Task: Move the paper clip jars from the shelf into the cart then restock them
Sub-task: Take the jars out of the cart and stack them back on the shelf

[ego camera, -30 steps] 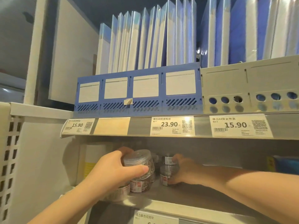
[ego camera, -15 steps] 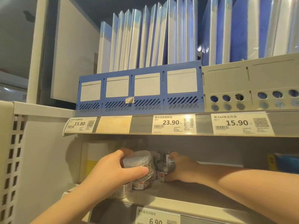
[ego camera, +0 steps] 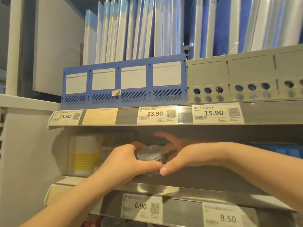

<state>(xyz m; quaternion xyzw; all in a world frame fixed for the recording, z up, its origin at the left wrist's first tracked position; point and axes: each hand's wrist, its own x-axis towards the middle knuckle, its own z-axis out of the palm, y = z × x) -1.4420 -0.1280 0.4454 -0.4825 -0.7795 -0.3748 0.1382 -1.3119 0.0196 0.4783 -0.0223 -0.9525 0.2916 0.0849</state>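
Observation:
A clear round paper clip jar (ego camera: 150, 155) sits between both hands, low over the grey shelf (ego camera: 205, 179). My left hand (ego camera: 121, 164) grips it from the left, with the thumb across its front. From the right, my right hand (ego camera: 185, 154) curls round it, its thumb meeting the left thumb at the jar's lower front. The right index finger stretches up behind the jar. A few more jars (ego camera: 106, 153) show dimly behind my left hand. The cart is out of view.
A white and yellow container (ego camera: 85, 156) stands at the shelf's left end. The shelf above, just over my hands, carries price tags (ego camera: 157, 114), a blue file bin (ego camera: 124, 81) and a grey bin (ego camera: 237, 76) of folders. Blue items (ego camera: 278, 149) lie at the right.
My right hand has left the jars further back and come left to the jar in my left hand. Both hands now meet round that jar.

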